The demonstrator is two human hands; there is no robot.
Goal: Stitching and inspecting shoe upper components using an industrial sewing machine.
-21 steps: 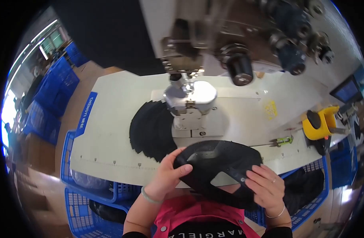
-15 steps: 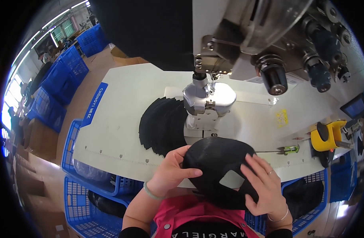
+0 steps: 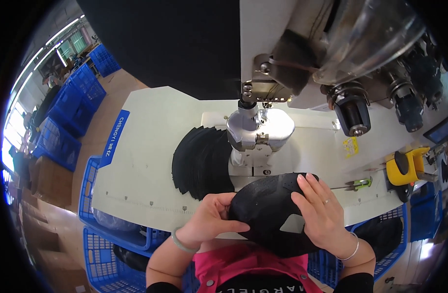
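Note:
A black leather-like piece [image 3: 263, 205] with rounded edges and a cut-out opening is held up in front of me, at the near edge of the sewing machine table. My left hand [image 3: 209, 217] pinches its left edge, thumb on the face towards me and the fingers behind. Along the right side, my right hand [image 3: 324, 212] grips it with long fingers laid over the surface; its thumb is hidden. Just beyond the piece stands the sewing machine's post bed [image 3: 259, 129], under the needle area. A fanned stack of black pieces [image 3: 202, 161] lies left of the post.
Over the table hangs the machine head [image 3: 277, 63], with tension knobs [image 3: 351, 110] at right. Green-handled snips [image 3: 358, 184] and a yellow holder [image 3: 405, 168] are on the right. Blue baskets [image 3: 104, 254] stand below the table at left; another basket [image 3: 392, 244] with black pieces stands at right.
My right hand has slid up and flattened against the piece, and its thumb has gone out of sight. The piece has tilted slightly; my left hand keeps its pinch.

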